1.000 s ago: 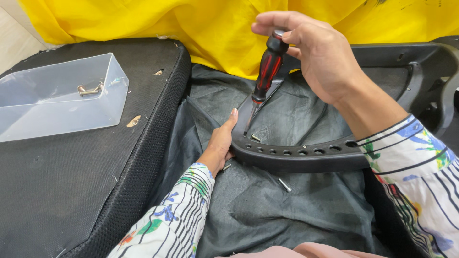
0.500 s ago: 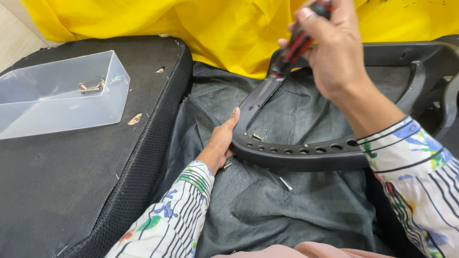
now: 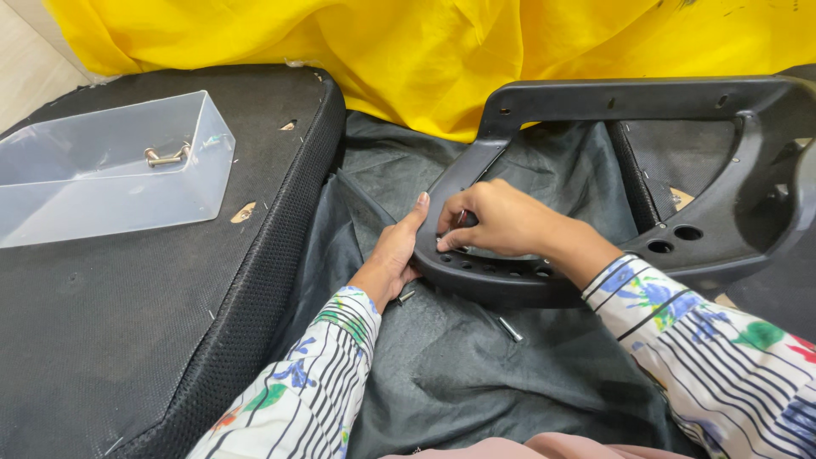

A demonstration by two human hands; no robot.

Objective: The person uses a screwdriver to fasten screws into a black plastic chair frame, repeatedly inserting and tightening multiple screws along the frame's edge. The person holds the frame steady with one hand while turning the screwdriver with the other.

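A black plastic frame (image 3: 595,98) with a row of holes lies on dark grey fabric (image 3: 442,374). My left hand (image 3: 393,255) lies flat on the fabric, fingers pressed against the frame's outer left edge. My right hand (image 3: 501,223) rests on the frame's lower curved bar by the holes. Its fingertips are pinched together on what looks like a small silver screw (image 3: 461,218). No screwdriver is in view.
A clear plastic box (image 3: 51,212) holding silver bolts (image 3: 166,155) sits on a black seat cushion (image 3: 127,323) at left. Loose screws (image 3: 510,329) lie on the fabric below the frame. Yellow cloth (image 3: 425,51) hangs across the back.
My right hand held a red-and-black screwdriver, lifted it up and away, and now is down on the frame without it. My left hand has stayed in place.
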